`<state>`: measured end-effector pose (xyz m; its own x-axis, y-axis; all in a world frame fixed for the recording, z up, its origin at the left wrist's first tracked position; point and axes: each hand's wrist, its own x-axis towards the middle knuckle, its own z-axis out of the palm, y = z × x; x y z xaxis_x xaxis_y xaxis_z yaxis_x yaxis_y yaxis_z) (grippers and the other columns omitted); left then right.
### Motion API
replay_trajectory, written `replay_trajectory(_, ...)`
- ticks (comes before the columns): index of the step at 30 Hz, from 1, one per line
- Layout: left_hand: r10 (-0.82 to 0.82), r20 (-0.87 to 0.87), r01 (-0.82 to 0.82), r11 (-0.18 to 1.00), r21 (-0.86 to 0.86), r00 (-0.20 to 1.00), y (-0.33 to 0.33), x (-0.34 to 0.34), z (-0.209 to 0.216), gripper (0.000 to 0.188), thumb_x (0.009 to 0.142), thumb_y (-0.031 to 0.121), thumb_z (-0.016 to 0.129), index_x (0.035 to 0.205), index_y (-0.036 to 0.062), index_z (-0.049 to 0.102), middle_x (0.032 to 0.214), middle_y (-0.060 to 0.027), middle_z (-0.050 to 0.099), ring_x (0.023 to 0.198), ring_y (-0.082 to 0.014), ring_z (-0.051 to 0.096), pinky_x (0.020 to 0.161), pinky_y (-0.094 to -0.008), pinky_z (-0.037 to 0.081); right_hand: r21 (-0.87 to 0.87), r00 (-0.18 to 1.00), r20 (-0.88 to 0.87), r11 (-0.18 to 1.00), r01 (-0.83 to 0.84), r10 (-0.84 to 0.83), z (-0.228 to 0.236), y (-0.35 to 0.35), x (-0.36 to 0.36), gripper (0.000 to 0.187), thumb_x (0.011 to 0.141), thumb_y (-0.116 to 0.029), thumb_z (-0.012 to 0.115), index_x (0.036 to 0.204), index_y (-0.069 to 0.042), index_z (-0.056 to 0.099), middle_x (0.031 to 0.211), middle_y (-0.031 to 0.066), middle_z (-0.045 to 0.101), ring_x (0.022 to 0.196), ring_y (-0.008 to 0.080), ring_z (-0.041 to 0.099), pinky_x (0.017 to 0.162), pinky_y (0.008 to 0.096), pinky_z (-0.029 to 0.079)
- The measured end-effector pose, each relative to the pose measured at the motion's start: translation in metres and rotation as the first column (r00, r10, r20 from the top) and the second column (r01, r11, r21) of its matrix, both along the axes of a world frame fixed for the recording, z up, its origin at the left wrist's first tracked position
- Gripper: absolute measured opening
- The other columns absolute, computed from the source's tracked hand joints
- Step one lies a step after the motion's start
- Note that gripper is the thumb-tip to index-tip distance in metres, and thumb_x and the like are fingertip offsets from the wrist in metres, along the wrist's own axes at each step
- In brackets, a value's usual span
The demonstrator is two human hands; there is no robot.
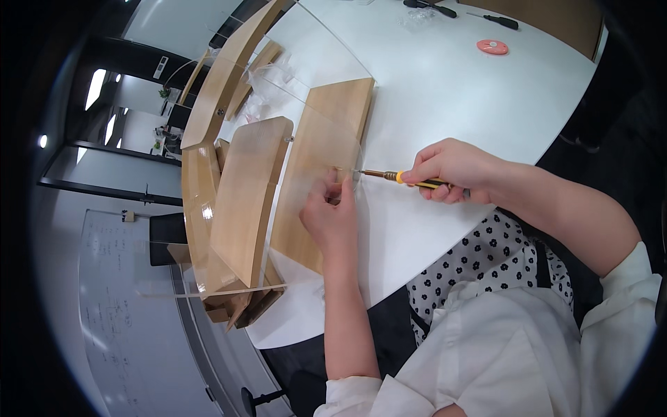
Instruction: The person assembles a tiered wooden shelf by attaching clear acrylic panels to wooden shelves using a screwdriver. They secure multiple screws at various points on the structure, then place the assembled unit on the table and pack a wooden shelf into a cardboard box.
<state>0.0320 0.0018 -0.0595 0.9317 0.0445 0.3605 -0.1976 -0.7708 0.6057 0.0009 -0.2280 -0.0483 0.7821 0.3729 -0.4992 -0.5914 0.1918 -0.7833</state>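
Observation:
My right hand [455, 170] grips a screwdriver [431, 183] with a yellow and black handle, its shaft pointing left. The screwdriver's tip meets the edge of a clear plastic panel [306, 149], by the fingertips of my left hand [330, 212]. Those fingers are pinched together there; whatever small piece they hold is too small to make out. Beneath them a light wooden board [337, 115] lies on the white table [431, 104]. To its left a second wooden board [250, 198] with rounded corners stands tilted, a small metal fitting [289, 140] near its upper corner.
A curved wooden piece [229, 80] rises at the far left, near crumpled clear plastic wrapping [267, 80]. At the back lie a pink oval object [492, 47], a dark-handled screwdriver [501, 22] and another black tool [434, 7]. A cardboard box [240, 306] sits at the table's left edge.

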Motion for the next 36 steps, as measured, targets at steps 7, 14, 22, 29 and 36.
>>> replay_trajectory(7,-0.025,0.034,0.026,0.999,-0.033,0.999,-0.002,-0.002,0.0,0.022,0.086,0.011,0.072,0.076,-0.0038,0.06,0.103,-0.0179,0.074,0.064,-0.0182,0.067,0.062,-0.0296,0.054,-0.502,0.596,0.77,0.793,0.345,0.228,-0.018,0.019,-0.023,0.007,0.081,0.001,0.063,0.087,0.002,0.059,0.073,0.012,0.061,0.06,0.0155,0.056,0.047,0.028,0.043)
replay_trajectory(14,-0.027,0.027,0.027,1.0,-0.014,0.999,-0.002,-0.002,0.001,0.02,0.086,0.011,0.072,0.078,-0.0047,0.063,0.1,-0.0177,0.075,0.063,-0.0185,0.067,0.061,-0.0298,0.053,-0.363,0.014,0.6,0.257,0.896,0.8,-0.034,0.014,-0.028,0.022,0.069,-0.009,0.067,0.088,0.003,0.066,0.072,0.0063,0.06,0.063,0.0168,0.059,0.042,0.0298,0.043)
replay_trajectory(22,-0.025,0.014,0.025,1.0,-0.009,1.0,-0.002,-0.001,-0.001,0.02,0.086,0.011,0.072,0.078,-0.0043,0.062,0.094,-0.0175,0.075,0.063,-0.0191,0.066,0.061,-0.0305,0.053,-0.365,0.944,0.33,0.925,0.104,0.024,-0.012,0.008,-0.008,0.022,0.093,-0.018,0.064,0.094,0.003,0.067,0.069,0.0053,0.056,0.049,0.0104,0.041,0.039,0.0271,0.031)
replay_trajectory(29,-0.045,0.101,0.046,0.999,-0.01,0.994,0.0,0.002,-0.007,0.019,0.086,0.011,0.073,0.081,-0.0043,0.064,0.089,-0.0166,0.075,0.062,-0.0183,0.065,0.061,-0.0303,0.052,-0.417,0.878,0.475,0.892,0.173,0.052,-0.006,0.016,-0.023,0.018,0.091,-0.014,0.065,0.086,0.003,0.06,0.071,0.0078,0.056,0.053,0.0119,0.045,0.042,0.0277,0.034)
replay_trajectory(36,-0.009,0.042,0.01,1.0,-0.005,0.999,-0.005,-0.003,0.001,0.02,0.087,0.011,0.073,0.079,-0.0043,0.063,0.093,-0.0177,0.075,0.064,-0.0192,0.067,0.061,-0.0304,0.053,-0.452,0.142,0.782,0.396,0.799,0.607,-0.03,0.022,-0.028,0.009,0.079,-0.007,0.065,0.081,-0.001,0.059,0.069,0.0087,0.055,0.059,0.0169,0.057,0.046,0.0302,0.044)
